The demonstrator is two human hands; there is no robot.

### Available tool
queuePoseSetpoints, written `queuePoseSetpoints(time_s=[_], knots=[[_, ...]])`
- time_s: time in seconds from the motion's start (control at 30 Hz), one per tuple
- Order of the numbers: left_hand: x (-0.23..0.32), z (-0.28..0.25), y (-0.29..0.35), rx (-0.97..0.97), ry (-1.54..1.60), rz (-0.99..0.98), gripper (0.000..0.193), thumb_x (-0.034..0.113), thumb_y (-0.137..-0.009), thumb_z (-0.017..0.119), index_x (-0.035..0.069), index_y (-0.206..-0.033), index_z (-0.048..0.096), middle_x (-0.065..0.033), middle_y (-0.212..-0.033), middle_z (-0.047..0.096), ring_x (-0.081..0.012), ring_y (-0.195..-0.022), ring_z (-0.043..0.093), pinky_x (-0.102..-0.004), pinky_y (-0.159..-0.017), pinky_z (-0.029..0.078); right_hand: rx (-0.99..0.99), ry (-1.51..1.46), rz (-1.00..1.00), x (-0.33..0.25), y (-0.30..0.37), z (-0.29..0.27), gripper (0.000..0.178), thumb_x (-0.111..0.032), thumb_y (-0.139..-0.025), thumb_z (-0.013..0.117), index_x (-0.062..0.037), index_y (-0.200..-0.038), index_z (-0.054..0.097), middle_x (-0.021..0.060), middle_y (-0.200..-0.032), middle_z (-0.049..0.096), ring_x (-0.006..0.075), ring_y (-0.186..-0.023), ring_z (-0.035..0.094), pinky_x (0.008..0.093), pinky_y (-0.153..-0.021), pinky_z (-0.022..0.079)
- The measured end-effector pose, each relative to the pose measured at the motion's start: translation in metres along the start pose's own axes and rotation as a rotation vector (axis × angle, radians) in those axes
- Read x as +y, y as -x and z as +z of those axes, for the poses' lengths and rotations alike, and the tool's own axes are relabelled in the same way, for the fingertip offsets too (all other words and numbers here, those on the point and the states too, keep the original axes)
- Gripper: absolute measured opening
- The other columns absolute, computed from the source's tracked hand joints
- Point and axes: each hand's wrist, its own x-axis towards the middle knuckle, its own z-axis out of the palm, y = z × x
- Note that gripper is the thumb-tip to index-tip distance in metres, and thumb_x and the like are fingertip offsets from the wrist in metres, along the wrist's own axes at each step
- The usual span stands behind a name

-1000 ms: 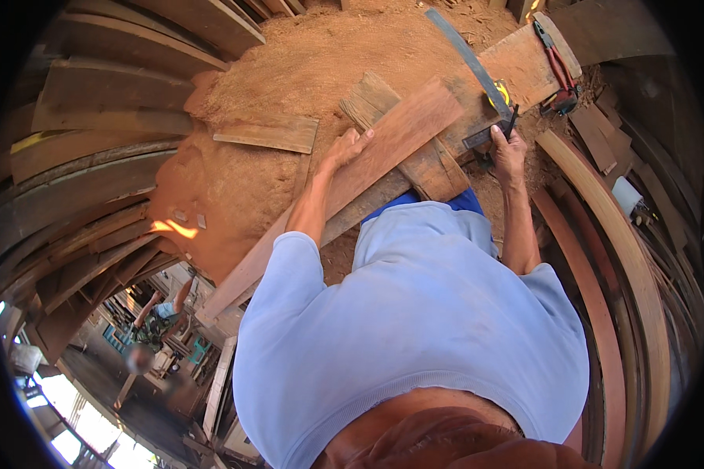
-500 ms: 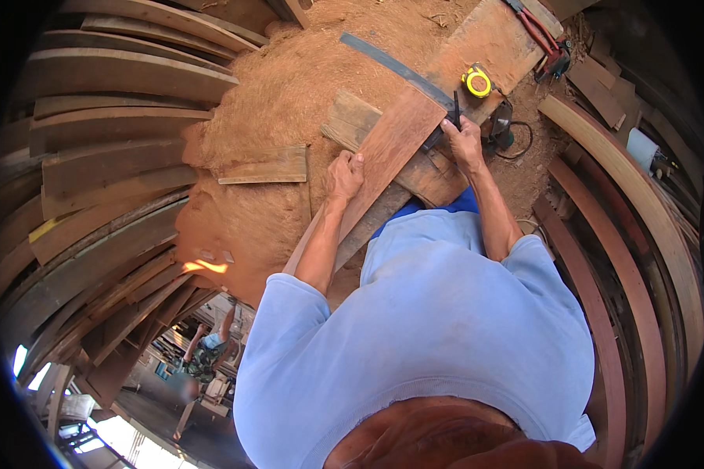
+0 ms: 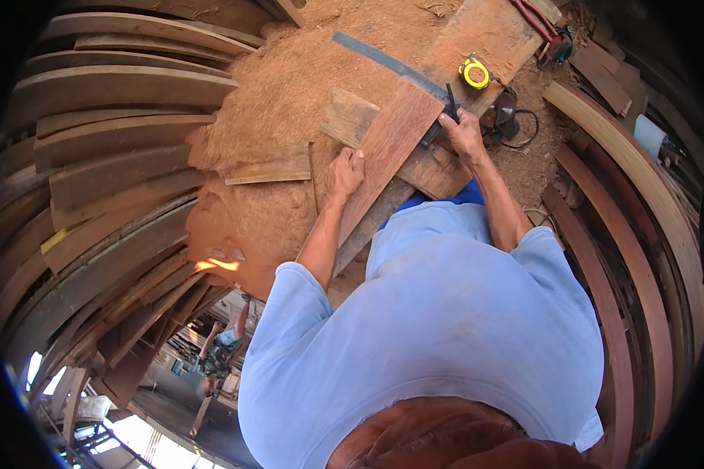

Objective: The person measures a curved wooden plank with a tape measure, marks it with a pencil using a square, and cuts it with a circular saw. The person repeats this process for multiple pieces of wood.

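A reddish-brown plank (image 3: 395, 144) lies slantwise across a rougher board (image 3: 350, 117). My left hand (image 3: 346, 173) grips its left edge, thumb on top. My right hand (image 3: 465, 137) is at the plank's far right corner, closed around a slim black marking pen (image 3: 451, 102) that points upward. A square with a long grey metal blade (image 3: 383, 58) meets the plank's far end, and its dark stock (image 3: 432, 136) shows in part beside my right hand. The plank's near end is hidden behind my left forearm.
Beyond my right hand sit a yellow tape measure (image 3: 475, 73), a dark corded power tool (image 3: 502, 117) and red-handled pliers or cutters (image 3: 541, 22). A short board (image 3: 270, 164) lies on the sawdust. Stacked planks (image 3: 117, 86) line both sides. Another person (image 3: 220, 348) is at the lower left.
The view has shifted slightly. Both hands keep nearly the same places on the plank and pen, while my left forearm covers more of the plank's near end.
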Motion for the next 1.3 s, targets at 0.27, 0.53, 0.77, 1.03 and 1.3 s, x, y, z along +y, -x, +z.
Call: queuePoseSetpoints(time_s=[0.27,0.53,0.77,1.03,1.3], knots=[[0.008,-0.01,0.003,-0.121,0.074,-0.058,0.072,0.067,-0.104,0.044,-0.002,-0.091,0.063,-0.0362,-0.096,0.068,-0.0599,-0.097,0.063,-0.0629,-0.083,0.049,-0.039,-0.071,0.028,0.005,0.011,-0.009,0.026,-0.017,-0.099,0.072,0.0034,-0.115,0.072,0.0027,-0.103,0.072,0.0116,-0.094,0.06,0.0315,-0.089,0.049],[-0.007,0.015,0.002,-0.053,0.109,-0.081,0.068,0.068,-0.1,0.053,0.0,-0.108,0.063,-0.0344,-0.098,0.07,-0.0552,-0.103,0.066,-0.0597,-0.086,0.05,-0.002,-0.075,0.0,0.001,0.016,-0.014,0.025,-0.018,-0.099,0.073,0.0026,-0.113,0.072,0.0017,-0.103,0.072,0.0104,-0.092,0.06,0.0297,-0.086,0.048],[0.056,0.022,0.014,0.371,0.098,0.366,0.101,0.057,-0.079,0.083,0.005,-0.15,0.034,-0.0324,-0.158,0.029,-0.0521,-0.152,0.023,-0.068,-0.118,0.024,-0.054,0.023,-0.038,0.024,0.044,-0.023,0.018,-0.02,-0.099,0.074,-0.0022,-0.103,0.073,-0.0054,-0.087,0.065,0.0063,-0.076,0.055,0.0267,-0.067,0.045],[0.139,0.034,-0.01,0.138,-0.123,0.529,0.123,0.049,-0.067,0.091,0.029,-0.166,0.02,-0.0366,-0.171,0.004,-0.0653,-0.155,0.001,-0.0854,-0.115,0.004,-0.129,-0.153,0.143,0.005,0.051,0.003,0.021,-0.018,-0.099,0.072,0.0005,-0.108,0.074,-0.0014,-0.091,0.069,0.0068,-0.077,0.059,0.0259,-0.067,0.049],[0.137,0.05,-0.018,0.321,-0.077,0.596,0.099,0.041,-0.061,0.089,0.041,-0.153,0.053,-0.0312,-0.173,0.017,-0.0659,-0.153,0.014,-0.0835,-0.114,0.017,-0.081,-0.367,0.054,-0.014,0.054,0.007,0.016,-0.013,-0.097,0.075,0.0004,-0.106,0.073,-0.0014,-0.09,0.069,0.0067,-0.077,0.06,0.0244,-0.068,0.05]])
